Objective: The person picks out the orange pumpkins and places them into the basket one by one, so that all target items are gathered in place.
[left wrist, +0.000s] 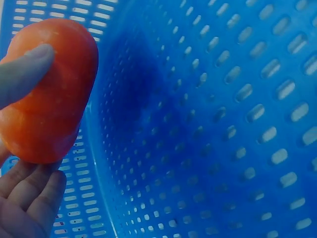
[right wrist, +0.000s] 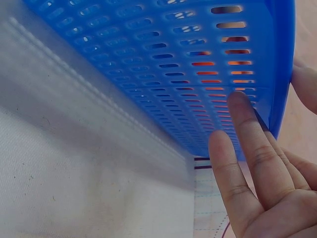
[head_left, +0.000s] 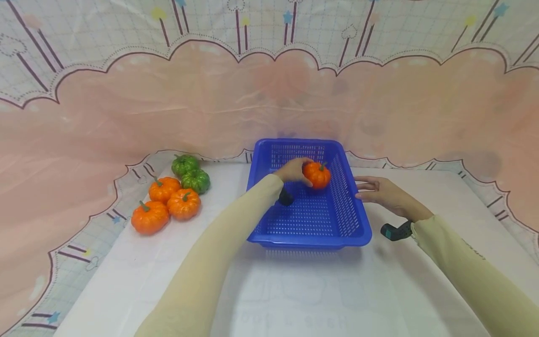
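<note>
Inside the blue plastic basket (head_left: 311,241), my left hand (head_left: 293,171) holds a small orange pumpkin (head_left: 318,176) with a green stem. In the left wrist view, the thumb lies across the pumpkin (left wrist: 59,94) and the other fingers curl beneath it; the basket's perforated wall (left wrist: 237,114) is close by. My right hand (head_left: 385,194) is at the basket's right side, its fingers extended. Seen from the right wrist, those fingertips (right wrist: 240,101) lie against or very near the slotted outer wall (right wrist: 163,64), and orange shows through the slots.
Left of the basket, several more pumpkins are grouped on the white table (head_left: 261,299): orange ones such as the front one (head_left: 150,218), and two green ones (head_left: 196,181) behind. A patterned pink curtain (head_left: 219,107) hangs behind the table.
</note>
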A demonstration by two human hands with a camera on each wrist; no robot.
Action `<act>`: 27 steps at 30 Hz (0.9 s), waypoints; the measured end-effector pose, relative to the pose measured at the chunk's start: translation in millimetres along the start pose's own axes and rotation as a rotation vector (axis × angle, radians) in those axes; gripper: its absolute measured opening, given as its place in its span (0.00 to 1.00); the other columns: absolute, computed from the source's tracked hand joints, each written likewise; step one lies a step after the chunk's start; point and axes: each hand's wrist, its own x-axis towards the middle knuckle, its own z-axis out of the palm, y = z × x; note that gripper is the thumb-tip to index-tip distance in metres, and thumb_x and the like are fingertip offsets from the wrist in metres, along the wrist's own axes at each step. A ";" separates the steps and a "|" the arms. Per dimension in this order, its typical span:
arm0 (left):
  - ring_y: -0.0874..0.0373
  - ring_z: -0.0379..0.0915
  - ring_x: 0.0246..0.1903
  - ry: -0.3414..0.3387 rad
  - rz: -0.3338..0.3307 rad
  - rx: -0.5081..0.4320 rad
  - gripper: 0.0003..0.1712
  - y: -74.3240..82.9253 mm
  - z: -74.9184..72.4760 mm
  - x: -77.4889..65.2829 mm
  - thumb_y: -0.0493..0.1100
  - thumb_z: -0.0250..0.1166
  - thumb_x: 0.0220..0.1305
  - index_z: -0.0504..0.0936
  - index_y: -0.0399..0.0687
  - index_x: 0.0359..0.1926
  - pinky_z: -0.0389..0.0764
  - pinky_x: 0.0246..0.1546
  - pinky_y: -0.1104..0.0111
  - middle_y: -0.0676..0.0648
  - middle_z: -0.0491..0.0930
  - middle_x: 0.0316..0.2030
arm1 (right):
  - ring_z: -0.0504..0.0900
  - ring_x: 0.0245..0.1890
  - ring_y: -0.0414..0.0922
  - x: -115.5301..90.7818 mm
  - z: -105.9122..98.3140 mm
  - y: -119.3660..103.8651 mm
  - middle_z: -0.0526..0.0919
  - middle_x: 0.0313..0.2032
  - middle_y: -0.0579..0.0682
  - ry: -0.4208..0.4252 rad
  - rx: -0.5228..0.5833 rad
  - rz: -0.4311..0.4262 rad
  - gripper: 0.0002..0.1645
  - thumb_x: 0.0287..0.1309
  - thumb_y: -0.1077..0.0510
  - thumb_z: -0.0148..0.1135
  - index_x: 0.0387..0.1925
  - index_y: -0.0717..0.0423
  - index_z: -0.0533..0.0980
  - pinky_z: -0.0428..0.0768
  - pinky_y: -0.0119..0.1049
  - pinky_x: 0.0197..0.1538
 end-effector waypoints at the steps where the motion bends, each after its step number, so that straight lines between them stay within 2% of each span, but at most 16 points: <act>1: 0.48 0.65 0.63 -0.006 -0.005 0.004 0.42 0.5 0.4 -0.3 0.38 0.72 0.50 0.64 0.43 0.66 0.65 0.67 0.58 0.42 0.68 0.63 | 0.62 0.66 0.66 -0.1 0.0 -0.2 0.59 0.67 0.69 0.002 -0.003 0.003 0.46 0.60 0.53 0.59 0.71 0.64 0.47 0.58 0.63 0.66; 6: 0.47 0.65 0.63 -0.020 -0.014 0.025 0.42 2.5 2.2 -2.2 0.37 0.72 0.50 0.64 0.43 0.66 0.65 0.67 0.57 0.41 0.68 0.63 | 0.61 0.66 0.66 0.0 0.3 -1.0 0.59 0.67 0.69 0.002 -0.010 0.011 0.46 0.60 0.53 0.59 0.71 0.63 0.47 0.58 0.64 0.66; 16: 0.48 0.65 0.63 -0.028 0.009 0.074 0.42 0.5 6.8 -1.9 0.35 0.72 0.49 0.64 0.40 0.66 0.65 0.67 0.60 0.41 0.69 0.63 | 0.64 0.64 0.66 0.9 0.3 -1.8 0.60 0.66 0.70 0.002 -0.002 0.008 0.46 0.61 0.53 0.59 0.71 0.65 0.47 0.59 0.62 0.66; 27: 0.48 0.66 0.62 -0.028 -0.016 0.061 0.42 -0.2 7.9 -2.3 0.36 0.71 0.51 0.63 0.41 0.66 0.67 0.66 0.59 0.41 0.69 0.63 | 0.62 0.65 0.66 0.8 -0.5 -2.3 0.59 0.67 0.70 -0.008 -0.006 0.005 0.46 0.61 0.54 0.58 0.71 0.66 0.46 0.59 0.62 0.66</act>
